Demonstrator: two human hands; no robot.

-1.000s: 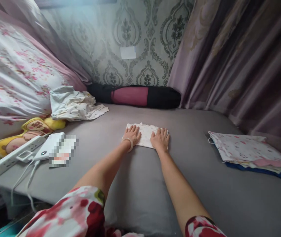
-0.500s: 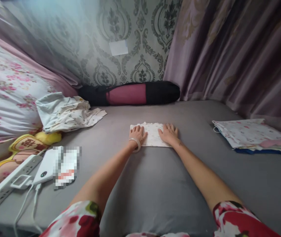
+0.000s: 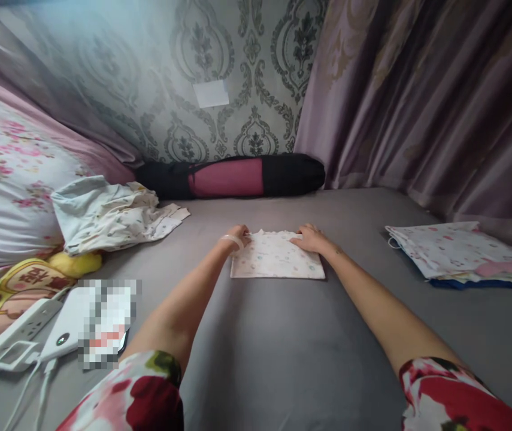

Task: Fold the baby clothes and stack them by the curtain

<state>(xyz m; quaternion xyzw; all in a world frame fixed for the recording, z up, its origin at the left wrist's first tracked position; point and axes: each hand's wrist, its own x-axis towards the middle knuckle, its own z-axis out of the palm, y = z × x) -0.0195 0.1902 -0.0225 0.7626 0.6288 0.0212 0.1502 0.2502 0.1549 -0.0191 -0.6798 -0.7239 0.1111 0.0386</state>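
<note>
Head view shows the left hand (image 3: 239,233) and right hand (image 3: 310,237) curled at the folded cloth's (image 3: 278,257) far corners, pinch impossible to tell, on the grey sheet (image 3: 282,347), the yellow plush's (image 3: 35,276) characters too blurred to read.

From my view, a patterned grey wall (image 3: 148,78) with dark ornate motifs stands behind a bed surface (image 3: 256,359) covered in plain grey. Mauve curtains (image 3: 394,102) hang in folds at the right; pale bluish light brightens the wall's upper left.
</note>
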